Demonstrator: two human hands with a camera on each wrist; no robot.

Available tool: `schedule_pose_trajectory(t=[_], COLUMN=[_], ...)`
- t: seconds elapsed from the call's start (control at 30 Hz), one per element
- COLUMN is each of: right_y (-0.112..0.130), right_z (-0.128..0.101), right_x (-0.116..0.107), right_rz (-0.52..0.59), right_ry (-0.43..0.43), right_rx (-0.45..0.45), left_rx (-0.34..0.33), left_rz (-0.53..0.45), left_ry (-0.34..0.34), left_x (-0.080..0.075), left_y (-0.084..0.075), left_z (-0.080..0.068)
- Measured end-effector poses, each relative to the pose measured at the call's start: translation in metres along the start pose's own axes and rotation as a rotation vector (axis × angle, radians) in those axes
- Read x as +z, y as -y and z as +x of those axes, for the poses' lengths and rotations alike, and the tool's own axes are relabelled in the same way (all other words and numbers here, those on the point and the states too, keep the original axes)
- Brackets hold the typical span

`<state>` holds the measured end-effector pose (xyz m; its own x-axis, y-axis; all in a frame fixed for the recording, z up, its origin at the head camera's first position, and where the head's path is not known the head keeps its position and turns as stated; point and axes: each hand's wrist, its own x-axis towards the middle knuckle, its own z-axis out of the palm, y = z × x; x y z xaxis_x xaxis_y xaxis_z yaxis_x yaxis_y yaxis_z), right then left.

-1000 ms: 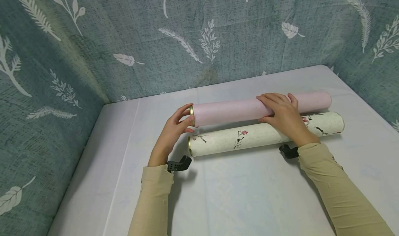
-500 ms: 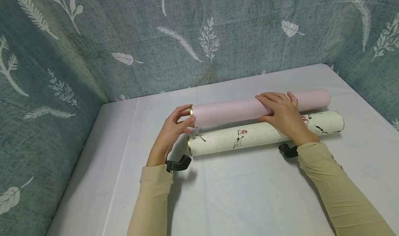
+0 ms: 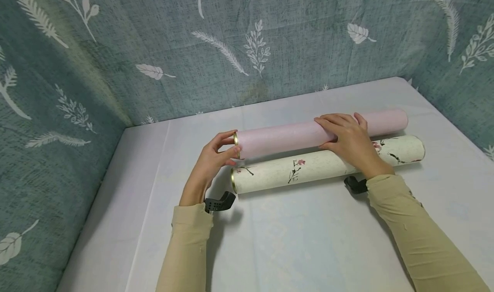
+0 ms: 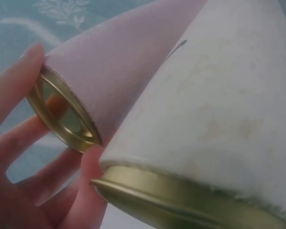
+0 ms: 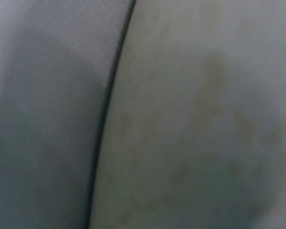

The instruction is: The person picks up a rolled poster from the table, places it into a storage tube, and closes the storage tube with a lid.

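A long pink tube (image 3: 278, 137) lies across the table, its left end ringed by a gold metal rim (image 4: 62, 114). My left hand (image 3: 208, 163) holds that end, thumb on the near side and fingers spread round the far side. Farther right, my right hand (image 3: 351, 142) grips the pink tube from above, thumb toward me. Just in front and almost parallel lies a cream tube (image 3: 266, 174) with red flowers and dark twigs, also gold-rimmed. My right hand passes over it. In the right wrist view the cream tube (image 5: 190, 114) fills much of the picture; the fingers are out of sight.
A white cloth (image 3: 301, 240) covers the table. Behind it and at both sides hangs a blue-green curtain (image 3: 308, 47) with white leaf prints. Both wrists carry a black camera mount, such as the left mount (image 3: 220, 202).
Both hands keep their hold on the pink tube. Its left end has edged slightly toward the cream tube, and the head view has shifted a little.
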<state>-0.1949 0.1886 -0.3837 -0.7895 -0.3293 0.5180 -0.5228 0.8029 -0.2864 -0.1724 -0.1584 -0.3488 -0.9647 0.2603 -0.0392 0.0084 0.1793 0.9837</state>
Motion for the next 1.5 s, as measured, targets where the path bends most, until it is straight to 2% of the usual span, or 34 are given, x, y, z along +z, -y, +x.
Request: schedule_pose_trajectory(t=[0.47,0.77,1.13,1.33,1.5], right_y=[0.001,0.001,0.001,0.001,0.001], right_z=[0.002,0.002,0.000,0.000,-0.001], right_x=[0.002,0.000,0.000,0.000,0.001], right_rz=[-0.007,-0.008,-0.017,-0.021,-0.030], right_ry=[0.029,0.084,0.054,0.043,0.037], right_rx=[0.014,0.064,0.064,0.079,0.088], left_rx=[-0.018,-0.035,-0.039,-0.018,-0.028], left_rz=[-0.067,-0.064,-0.088,-0.074,-0.057], left_ry=[0.002,-0.032,-0.058,-0.106,-0.137], left_x=[-0.001,-0.005,-0.008,-0.010,-0.015], left_y=[0.003,0.021,0.016,0.025,0.033], left_z=[0.001,0.012,0.008,0.011,0.011])
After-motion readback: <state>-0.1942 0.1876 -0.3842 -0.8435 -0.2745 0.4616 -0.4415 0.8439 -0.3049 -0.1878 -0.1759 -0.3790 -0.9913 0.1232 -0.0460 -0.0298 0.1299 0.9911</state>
